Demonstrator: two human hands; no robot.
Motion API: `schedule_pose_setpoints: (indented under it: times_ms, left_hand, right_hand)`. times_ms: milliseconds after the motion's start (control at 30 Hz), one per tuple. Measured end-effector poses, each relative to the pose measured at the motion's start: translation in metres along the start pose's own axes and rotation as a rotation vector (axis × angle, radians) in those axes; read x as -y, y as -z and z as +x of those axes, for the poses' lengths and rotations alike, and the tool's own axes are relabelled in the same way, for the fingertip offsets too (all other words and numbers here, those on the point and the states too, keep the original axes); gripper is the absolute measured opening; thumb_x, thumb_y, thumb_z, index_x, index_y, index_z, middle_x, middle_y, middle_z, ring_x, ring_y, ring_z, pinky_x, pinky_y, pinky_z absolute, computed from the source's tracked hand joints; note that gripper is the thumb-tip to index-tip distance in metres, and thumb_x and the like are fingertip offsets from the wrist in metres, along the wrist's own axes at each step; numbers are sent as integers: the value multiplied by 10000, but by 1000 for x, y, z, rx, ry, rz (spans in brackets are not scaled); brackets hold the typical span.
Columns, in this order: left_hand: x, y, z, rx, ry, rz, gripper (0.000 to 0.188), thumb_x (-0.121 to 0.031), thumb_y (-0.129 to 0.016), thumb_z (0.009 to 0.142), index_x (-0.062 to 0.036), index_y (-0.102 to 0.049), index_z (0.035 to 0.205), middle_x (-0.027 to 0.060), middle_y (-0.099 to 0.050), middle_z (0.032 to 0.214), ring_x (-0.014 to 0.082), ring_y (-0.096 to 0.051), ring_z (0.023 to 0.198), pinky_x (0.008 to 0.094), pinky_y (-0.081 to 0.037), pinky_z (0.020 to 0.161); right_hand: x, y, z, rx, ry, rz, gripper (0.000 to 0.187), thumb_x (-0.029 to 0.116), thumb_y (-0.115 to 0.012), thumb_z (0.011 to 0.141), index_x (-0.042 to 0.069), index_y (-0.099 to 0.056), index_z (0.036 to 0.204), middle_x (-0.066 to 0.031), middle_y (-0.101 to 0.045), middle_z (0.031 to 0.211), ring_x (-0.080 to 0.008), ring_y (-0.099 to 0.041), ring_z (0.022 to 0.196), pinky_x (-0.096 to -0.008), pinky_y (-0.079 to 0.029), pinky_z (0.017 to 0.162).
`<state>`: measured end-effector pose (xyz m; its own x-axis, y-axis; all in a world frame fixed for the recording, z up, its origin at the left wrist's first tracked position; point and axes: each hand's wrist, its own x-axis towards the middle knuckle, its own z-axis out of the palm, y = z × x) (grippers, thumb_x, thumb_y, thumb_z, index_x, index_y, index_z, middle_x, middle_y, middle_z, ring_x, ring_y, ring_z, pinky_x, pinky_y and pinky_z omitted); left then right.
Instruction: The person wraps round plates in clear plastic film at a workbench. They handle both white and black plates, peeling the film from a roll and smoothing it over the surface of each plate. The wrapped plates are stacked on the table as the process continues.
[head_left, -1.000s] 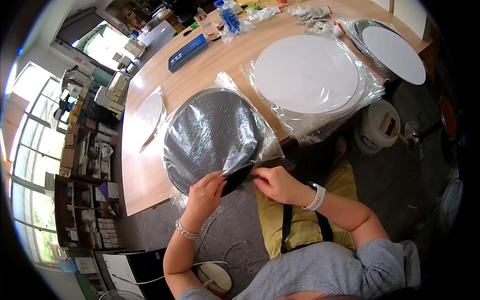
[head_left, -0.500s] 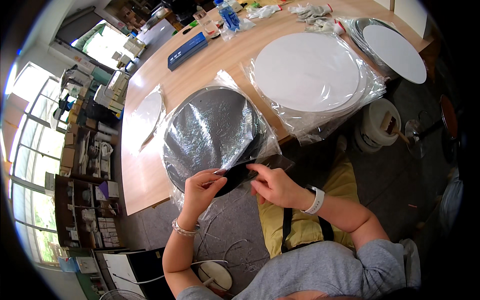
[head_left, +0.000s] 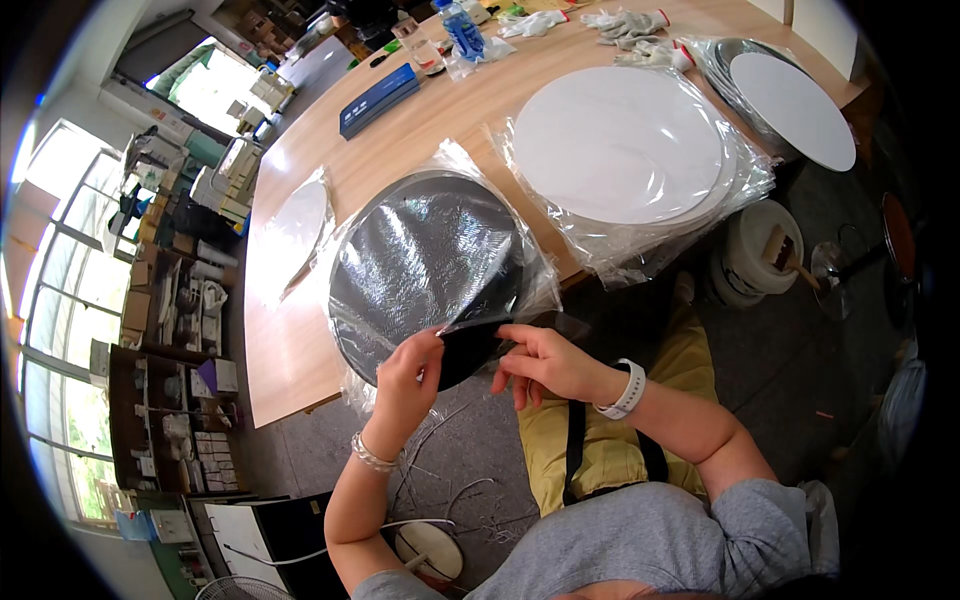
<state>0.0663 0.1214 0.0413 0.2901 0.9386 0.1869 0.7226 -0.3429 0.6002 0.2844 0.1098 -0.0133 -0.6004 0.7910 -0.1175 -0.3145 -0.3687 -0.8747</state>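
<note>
A round dark disc point(head_left: 410, 240) under shiny clear plastic lies at the table's near edge, its lower rim overhanging. My left hand point(head_left: 408, 368) pinches the edge of the clear plastic bag point(head_left: 545, 285) at the disc's near side. Close by on the right, my right hand point(head_left: 560, 368) has its index fingertip at the same edge, the other fingers loosely curled; the plastic runs fairly straight between the hands. Beneath that edge, a bare black part of the disc shows. The right thumb is mostly hidden.
White round discs point(head_left: 620, 145) in clear plastic lie to the right, with another wrapped stack point(head_left: 790, 110) beyond. A smaller wrapped white piece point(head_left: 297, 225) is at left. Farther back are a blue box point(head_left: 380, 100), a bottle point(head_left: 462, 32) and gloves point(head_left: 625, 28). A white bucket point(head_left: 765, 245) stands on the floor.
My left hand has moved slightly up and right with the plastic edge. The fingers of my right hand have loosened downward, and the plastic over the disc has shifted.
</note>
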Motion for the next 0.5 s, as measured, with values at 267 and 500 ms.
schedule_pose_setpoints:
  times_ms: [267,500]
  left_hand:
    - [-9,-1,-2,53,-398,322,282,-4,-644,741,-70,-605,1013,128,-567,1195,270,-637,916,342,-543,712]
    - [1,2,2,118,-447,465,247,-68,-648,779,-81,-620,1024,103,-570,1181,265,-610,934,352,-531,718]
  right_hand:
    - [9,-2,-3,73,25,15,527,122,-438,950,-30,-227,1408,-122,-662,897,-144,-628,616,-225,-481,503]
    - [-11,3,-10,-74,-3,-184,422,109,-451,940,-39,-355,1323,-98,-640,818,-154,-626,605,-254,-487,501]
